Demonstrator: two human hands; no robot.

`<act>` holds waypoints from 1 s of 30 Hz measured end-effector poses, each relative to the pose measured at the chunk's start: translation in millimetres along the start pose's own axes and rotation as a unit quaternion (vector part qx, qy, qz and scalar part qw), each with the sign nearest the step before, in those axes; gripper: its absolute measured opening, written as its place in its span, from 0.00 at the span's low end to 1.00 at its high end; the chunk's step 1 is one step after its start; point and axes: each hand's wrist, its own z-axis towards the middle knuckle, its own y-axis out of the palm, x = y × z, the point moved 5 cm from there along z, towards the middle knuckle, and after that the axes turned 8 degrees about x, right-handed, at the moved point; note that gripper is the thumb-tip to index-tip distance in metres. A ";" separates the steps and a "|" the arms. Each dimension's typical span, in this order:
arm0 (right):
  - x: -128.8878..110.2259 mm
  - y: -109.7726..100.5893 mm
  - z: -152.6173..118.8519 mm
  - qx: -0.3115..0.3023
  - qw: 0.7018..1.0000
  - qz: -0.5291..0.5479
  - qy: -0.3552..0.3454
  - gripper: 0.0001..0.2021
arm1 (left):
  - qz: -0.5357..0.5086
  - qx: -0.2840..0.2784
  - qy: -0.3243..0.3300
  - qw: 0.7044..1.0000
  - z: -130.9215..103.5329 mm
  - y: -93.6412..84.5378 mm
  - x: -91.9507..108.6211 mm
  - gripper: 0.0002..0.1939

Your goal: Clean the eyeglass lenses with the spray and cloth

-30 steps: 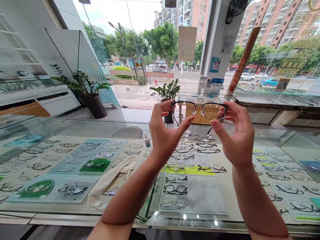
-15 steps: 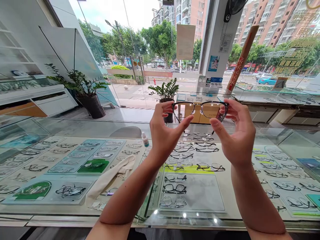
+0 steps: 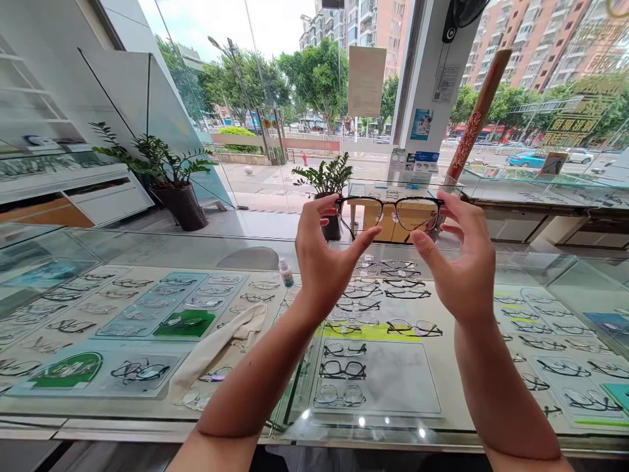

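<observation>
Dark-framed eyeglasses (image 3: 390,200) are held up in front of me, above the glass display counter. My left hand (image 3: 327,252) grips their left end with the fingers, its thumb stretched along below the left lens. At the right end, my right hand (image 3: 455,252) holds the frame the same way, its thumb under the right lens. The lenses face away from me and I see through them. Parts of the temples are hidden behind my hands. Below lie several rows of glasses, including a black pair (image 3: 343,370) on a pale tray (image 3: 403,380).
A cream cloth (image 3: 216,354) lies on the counter left of my forearm, with a small spray bottle (image 3: 285,273) behind it. More glasses fill the cases on both sides. Potted plants (image 3: 179,204) stand beyond the counter, before the large window.
The eyeglasses have tilted slightly, and the temple tips no longer hang visibly below the frame. My right hand has shifted a little to the left. Both hands keep their hold.
</observation>
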 end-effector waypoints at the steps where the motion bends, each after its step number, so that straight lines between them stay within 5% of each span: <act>1: 1.7 1.3 0.2 -0.005 1.000 -0.004 0.000 0.29 | 0.004 0.010 0.022 1.000 0.1 -0.9 0.6 0.36; 11: 20.1 19.7 -4.3 -0.042 0.998 0.002 0.035 0.33 | 0.013 0.056 0.147 0.988 -2.1 -4.8 8.8 0.39; 20: 29.1 29.1 -7.8 -0.073 0.993 0.023 0.085 0.35 | 0.054 0.054 0.162 0.984 -6.0 -0.3 2.1 0.39; 30: 29.3 31.1 -8.6 -0.078 0.993 0.026 0.088 0.33 | 0.057 0.023 0.109 0.992 -3.0 -1.2 -1.4 0.40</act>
